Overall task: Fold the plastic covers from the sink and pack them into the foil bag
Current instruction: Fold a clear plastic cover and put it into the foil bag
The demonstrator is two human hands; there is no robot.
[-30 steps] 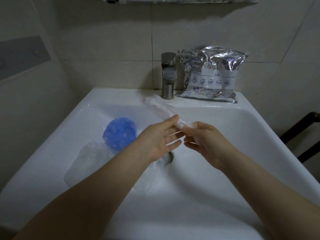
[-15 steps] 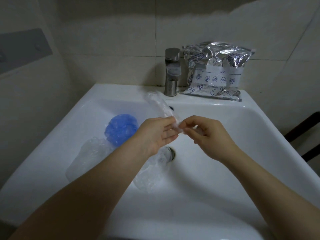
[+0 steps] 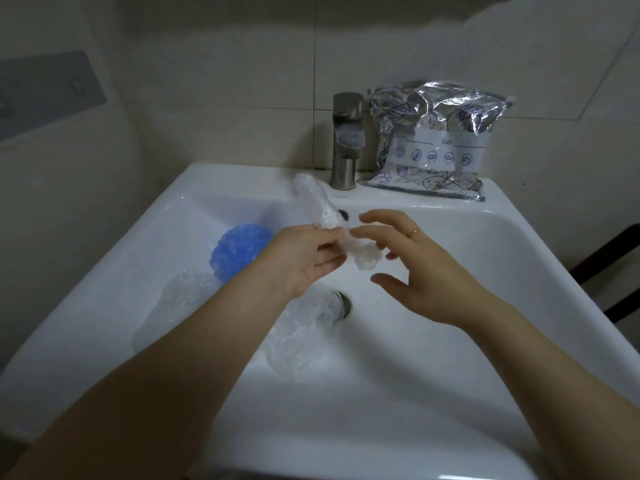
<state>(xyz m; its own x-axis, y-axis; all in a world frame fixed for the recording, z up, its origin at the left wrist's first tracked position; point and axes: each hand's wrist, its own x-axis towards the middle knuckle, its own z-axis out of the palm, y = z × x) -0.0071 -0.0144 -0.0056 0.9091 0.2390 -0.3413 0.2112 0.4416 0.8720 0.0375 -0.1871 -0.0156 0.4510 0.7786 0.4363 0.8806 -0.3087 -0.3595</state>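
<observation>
clear plastic cover [image 3: 320, 211] pinched in left hand [image 3: 304, 258], right hand [image 3: 415, 268] loose-fingered beside it

I see a steel faucet [image 3: 347, 140] upright at the basin's back edge, and a dark chair frame [image 3: 609, 268] at far right.

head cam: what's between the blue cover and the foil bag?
In the head view, the steel tap and the far end of the clear folded cover held in the left hand lie between the blue crumpled plastic cover and the silver foil bag.
</observation>
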